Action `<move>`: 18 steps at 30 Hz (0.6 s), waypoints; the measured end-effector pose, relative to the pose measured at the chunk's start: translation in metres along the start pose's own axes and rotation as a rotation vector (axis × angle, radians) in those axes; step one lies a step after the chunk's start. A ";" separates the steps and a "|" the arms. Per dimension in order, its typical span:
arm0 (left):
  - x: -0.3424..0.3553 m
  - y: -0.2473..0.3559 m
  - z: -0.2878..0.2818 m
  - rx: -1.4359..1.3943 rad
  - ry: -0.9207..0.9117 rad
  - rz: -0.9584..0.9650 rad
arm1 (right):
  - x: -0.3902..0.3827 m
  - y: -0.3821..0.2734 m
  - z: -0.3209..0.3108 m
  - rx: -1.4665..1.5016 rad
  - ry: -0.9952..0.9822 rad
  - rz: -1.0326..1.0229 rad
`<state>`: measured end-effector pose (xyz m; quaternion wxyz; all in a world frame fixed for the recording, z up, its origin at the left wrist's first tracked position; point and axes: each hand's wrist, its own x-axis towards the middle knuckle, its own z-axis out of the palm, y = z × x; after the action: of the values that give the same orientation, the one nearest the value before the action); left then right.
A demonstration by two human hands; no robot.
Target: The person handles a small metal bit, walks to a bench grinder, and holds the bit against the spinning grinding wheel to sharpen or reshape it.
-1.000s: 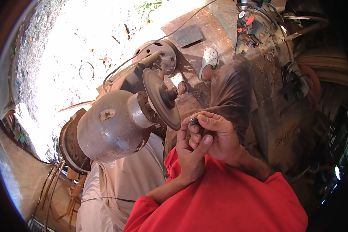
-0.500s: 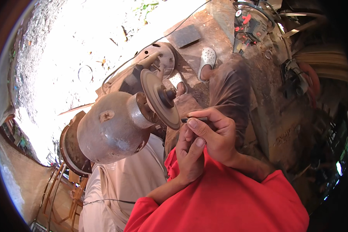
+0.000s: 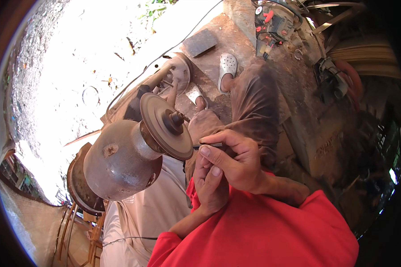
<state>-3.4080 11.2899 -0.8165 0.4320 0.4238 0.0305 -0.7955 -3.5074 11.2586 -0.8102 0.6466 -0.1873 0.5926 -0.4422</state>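
Observation:
A thin dark metal piece (image 3: pixel 218 145) is pinched between the thumb and fingers of my right hand (image 3: pixel 243 162). Its narrow end is at the right edge of a brownish grinding wheel (image 3: pixel 153 116); whether they touch is hard to tell. Beneath it, my left hand (image 3: pixel 213 191) is closed, fingertips up against the piece and thumb beside my right hand. The wheel sits on the shaft of a rusty, rounded grinder motor (image 3: pixel 120 164), to the left of my hands. My fingers cover most of the piece.
A chainsaw-like machine (image 3: pixel 274 26) lies at the far right, with another power tool (image 3: pixel 334 82) nearer. A flat dark block (image 3: pixel 199 42) rests on the floor ahead of my white clogs (image 3: pixel 227 69). Pale cloth (image 3: pixel 140 222) hangs below the motor. A cable (image 3: pixel 162 55) crosses the far ground.
The view has shifted, so the motor, wheel and both hands appear farther left and slightly lower. My hands keep the same grip at the wheel's edge, with the piece tilted slightly differently.

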 end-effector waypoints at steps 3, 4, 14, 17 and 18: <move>-0.001 0.000 0.001 0.012 0.007 -0.005 | -0.001 -0.001 0.000 -0.024 0.001 -0.040; -0.002 0.000 0.001 0.005 0.016 0.005 | -0.002 -0.002 0.000 -0.049 -0.005 -0.035; -0.004 0.001 -0.004 -0.014 -0.068 0.012 | -0.004 -0.006 -0.001 -0.125 -0.026 -0.114; -0.005 0.000 -0.004 -0.014 -0.051 0.016 | -0.004 -0.005 -0.001 -0.102 -0.023 -0.098; -0.005 0.000 -0.005 -0.014 -0.050 0.014 | -0.004 -0.005 -0.001 -0.102 -0.022 -0.097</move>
<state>-3.4038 11.2953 -0.8162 0.4413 0.4009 0.0219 -0.8026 -3.5094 11.2594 -0.8038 0.6206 -0.2532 0.5974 -0.4402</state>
